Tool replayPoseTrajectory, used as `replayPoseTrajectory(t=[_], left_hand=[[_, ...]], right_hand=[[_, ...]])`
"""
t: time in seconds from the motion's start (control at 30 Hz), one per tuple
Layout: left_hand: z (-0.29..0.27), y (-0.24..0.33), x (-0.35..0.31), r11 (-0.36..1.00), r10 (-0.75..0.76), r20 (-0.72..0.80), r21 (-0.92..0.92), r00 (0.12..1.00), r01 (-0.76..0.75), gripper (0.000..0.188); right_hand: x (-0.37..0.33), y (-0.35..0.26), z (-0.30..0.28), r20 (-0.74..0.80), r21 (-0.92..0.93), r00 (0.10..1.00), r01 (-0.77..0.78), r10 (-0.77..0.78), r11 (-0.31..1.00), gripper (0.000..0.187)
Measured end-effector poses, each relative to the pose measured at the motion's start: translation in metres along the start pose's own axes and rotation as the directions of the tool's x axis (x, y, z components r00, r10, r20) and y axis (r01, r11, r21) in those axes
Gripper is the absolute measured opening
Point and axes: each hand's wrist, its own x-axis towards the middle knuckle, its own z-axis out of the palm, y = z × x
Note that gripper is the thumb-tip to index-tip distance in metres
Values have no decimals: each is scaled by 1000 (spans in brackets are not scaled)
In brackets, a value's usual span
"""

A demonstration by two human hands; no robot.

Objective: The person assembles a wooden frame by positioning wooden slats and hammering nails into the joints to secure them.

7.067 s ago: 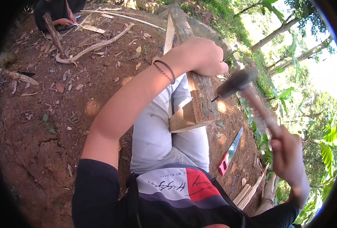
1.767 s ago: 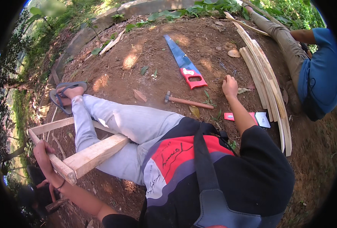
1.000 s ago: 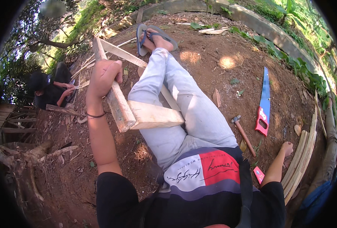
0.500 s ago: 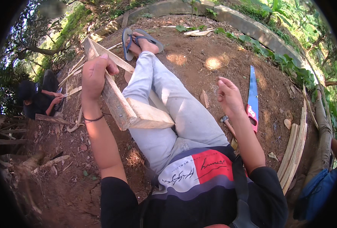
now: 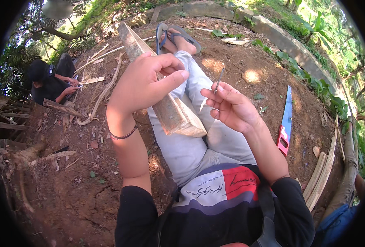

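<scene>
A nailed-together piece of rough pale boards (image 5: pixel 176 117) rests slantwise across my jeans-clad thighs, its far end up near my sandalled feet. My left hand (image 5: pixel 143 84) hovers over the boards, thumb and fingers curved apart with nothing visible between them; the hand and wrist hide part of the wood. To the right of the boards, my right hand (image 5: pixel 234 105) is raised and pinches a thin dark nail (image 5: pixel 219 80) upright between thumb and finger. A small whitish sliver (image 5: pixel 203 105) shows at the lower fingers of that hand; I cannot tell what it is.
On the dirt to the right lies a handsaw (image 5: pixel 287 109) with a blue blade and red handle. Long wooden strips (image 5: pixel 320 179) lie beyond it. Another person (image 5: pixel 52 82) sits at the far left, handling wood. A low concrete edging (image 5: pixel 273 33) curves behind.
My left hand has let go of the board and moved right. The boards have shifted right and turned. A nail now shows in my right hand. The hammer seen earlier is hidden.
</scene>
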Motion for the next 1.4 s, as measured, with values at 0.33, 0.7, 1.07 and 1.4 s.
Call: replayPoseTrajectory(t=[0.33, 0.7, 1.07, 1.4], left_hand=[[5, -12, 1, 981, 190, -45, 54, 981, -188, 23], [15, -13, -19, 858, 9, -337, -481, 941, -181, 21], [36, -44, -64, 673, 225, -555, -506, 801, -540, 30], [37, -32, -56, 750, 202, -534, -455, 821, -480, 30]], right_hand=[[17, 8, 43, 60, -346, 991, 131, -117, 929, 11], [23, 33, 63, 114, -694, 960, 262, -257, 671, 35], [12, 35, 63, 205, -669, 963, 270, -177, 693, 34], [7, 35, 48, 184, -745, 945, 313, -269, 590, 36]])
